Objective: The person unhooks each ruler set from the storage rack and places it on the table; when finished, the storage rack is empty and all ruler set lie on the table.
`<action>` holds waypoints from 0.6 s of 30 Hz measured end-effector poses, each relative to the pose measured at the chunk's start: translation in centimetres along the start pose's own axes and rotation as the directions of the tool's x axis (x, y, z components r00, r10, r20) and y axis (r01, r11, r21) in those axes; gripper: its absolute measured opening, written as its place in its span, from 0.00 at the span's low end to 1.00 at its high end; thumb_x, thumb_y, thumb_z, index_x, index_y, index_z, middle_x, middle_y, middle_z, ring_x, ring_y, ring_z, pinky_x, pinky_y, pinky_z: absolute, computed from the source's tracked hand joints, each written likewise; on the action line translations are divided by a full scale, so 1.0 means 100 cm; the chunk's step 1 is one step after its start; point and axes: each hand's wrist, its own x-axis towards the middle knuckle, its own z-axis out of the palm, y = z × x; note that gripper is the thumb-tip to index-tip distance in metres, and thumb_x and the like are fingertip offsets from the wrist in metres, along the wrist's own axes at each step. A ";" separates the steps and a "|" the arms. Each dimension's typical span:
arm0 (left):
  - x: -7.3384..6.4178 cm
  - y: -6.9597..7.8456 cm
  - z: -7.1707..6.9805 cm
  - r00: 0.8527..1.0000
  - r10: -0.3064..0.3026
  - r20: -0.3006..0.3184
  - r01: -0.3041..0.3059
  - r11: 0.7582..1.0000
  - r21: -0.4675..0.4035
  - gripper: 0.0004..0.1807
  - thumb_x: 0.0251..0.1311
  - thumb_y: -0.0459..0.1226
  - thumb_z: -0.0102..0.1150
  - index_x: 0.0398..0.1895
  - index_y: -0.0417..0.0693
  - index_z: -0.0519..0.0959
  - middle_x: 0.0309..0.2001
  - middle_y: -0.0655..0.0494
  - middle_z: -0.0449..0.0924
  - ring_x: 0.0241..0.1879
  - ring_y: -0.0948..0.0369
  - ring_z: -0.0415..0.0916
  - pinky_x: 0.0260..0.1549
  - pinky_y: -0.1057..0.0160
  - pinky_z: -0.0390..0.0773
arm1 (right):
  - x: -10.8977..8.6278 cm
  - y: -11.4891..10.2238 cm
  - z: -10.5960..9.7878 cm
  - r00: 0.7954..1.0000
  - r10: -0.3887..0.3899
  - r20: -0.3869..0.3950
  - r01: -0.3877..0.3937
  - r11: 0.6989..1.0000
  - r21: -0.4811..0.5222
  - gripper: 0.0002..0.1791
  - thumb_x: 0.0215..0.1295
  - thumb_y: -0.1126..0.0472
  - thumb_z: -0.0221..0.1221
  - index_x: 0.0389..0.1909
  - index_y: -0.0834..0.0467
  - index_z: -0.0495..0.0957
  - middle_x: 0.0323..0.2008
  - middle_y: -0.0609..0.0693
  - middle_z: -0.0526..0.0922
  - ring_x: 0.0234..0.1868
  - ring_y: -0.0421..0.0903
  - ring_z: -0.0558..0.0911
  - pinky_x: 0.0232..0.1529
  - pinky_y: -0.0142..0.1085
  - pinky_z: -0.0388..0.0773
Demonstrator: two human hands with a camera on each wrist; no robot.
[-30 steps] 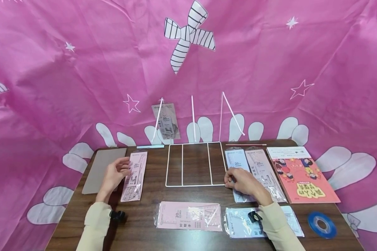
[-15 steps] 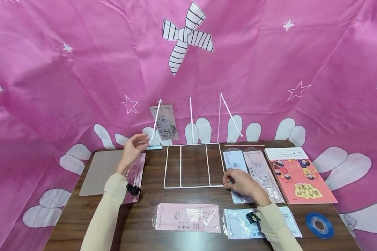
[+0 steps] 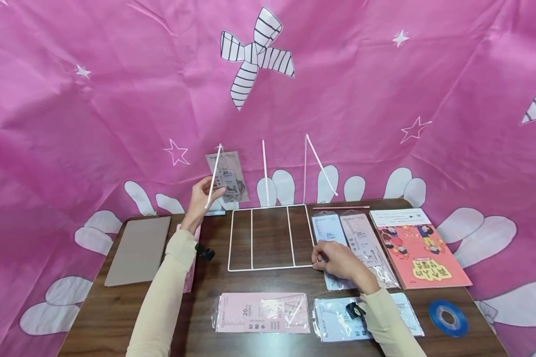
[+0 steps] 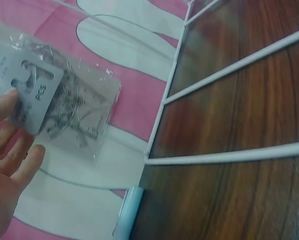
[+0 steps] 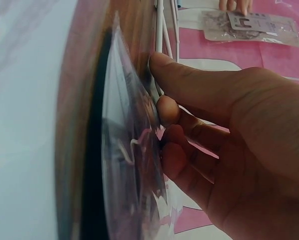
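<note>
A white wire display rack (image 3: 264, 269) has its rectangular base on the table and thin rods rising at the back. A clear packet of rulers with a grey card (image 3: 238, 191) hangs from its left arm. My left hand (image 3: 202, 194) is up at the packet's lower left, behind the slanting arm, fingers loosely bent. In the left wrist view a fingertip overlaps the card (image 4: 45, 95). With thumb and index finger, my right hand (image 3: 339, 259) pinches the base's front right corner. It lies over a blue ruler packet (image 3: 326, 227).
Pink ruler packets (image 3: 262, 312) (image 3: 364, 238) and a blue one (image 3: 335, 325) lie about the rack. Left is a grey board (image 3: 138, 250). Right are a red-covered book (image 3: 420, 253) and blue tape roll (image 3: 448, 318). A pencil (image 3: 341, 208) lies behind. A pink cloth (image 3: 339, 99) hangs beyond the table.
My left hand has gone from beside the pink packet on the left up to the hanging ruler packet. The right hand keeps its pinch on the rack corner. The head view has shifted slightly.
</note>
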 end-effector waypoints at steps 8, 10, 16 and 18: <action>0.000 0.003 0.009 0.997 0.028 -0.070 -0.029 1.000 -0.007 0.20 0.64 0.27 0.68 0.58 0.28 0.79 0.39 0.51 0.84 0.37 0.65 0.80 0.38 0.71 0.80 | 0.000 -0.001 0.000 1.000 -0.003 -0.002 0.003 1.000 -0.011 0.12 0.59 0.59 0.75 0.27 0.44 0.80 0.24 0.36 0.74 0.29 0.37 0.73 0.34 0.36 0.71; -0.002 0.003 0.011 0.997 0.027 -0.078 -0.029 0.999 -0.024 0.20 0.63 0.26 0.68 0.58 0.27 0.80 0.39 0.54 0.84 0.37 0.66 0.81 0.39 0.71 0.80 | 0.000 -0.001 0.000 1.000 -0.001 -0.003 0.001 1.000 -0.016 0.12 0.59 0.58 0.75 0.27 0.44 0.80 0.24 0.36 0.74 0.29 0.37 0.73 0.33 0.36 0.70; -0.007 0.003 0.013 0.996 0.045 -0.083 -0.052 0.995 -0.083 0.18 0.61 0.24 0.69 0.53 0.25 0.80 0.35 0.59 0.85 0.36 0.67 0.83 0.39 0.71 0.80 | -0.001 -0.002 0.000 1.000 0.004 -0.008 -0.004 1.000 -0.017 0.12 0.58 0.59 0.75 0.26 0.44 0.80 0.23 0.36 0.74 0.29 0.38 0.74 0.33 0.37 0.70; -0.009 0.002 0.014 0.996 0.052 -0.077 -0.060 0.993 -0.105 0.17 0.61 0.23 0.68 0.53 0.24 0.80 0.35 0.60 0.86 0.37 0.67 0.84 0.40 0.71 0.81 | -0.001 -0.003 0.000 1.000 0.001 -0.011 -0.001 1.000 -0.013 0.12 0.58 0.59 0.75 0.26 0.44 0.80 0.23 0.36 0.74 0.29 0.38 0.74 0.33 0.37 0.70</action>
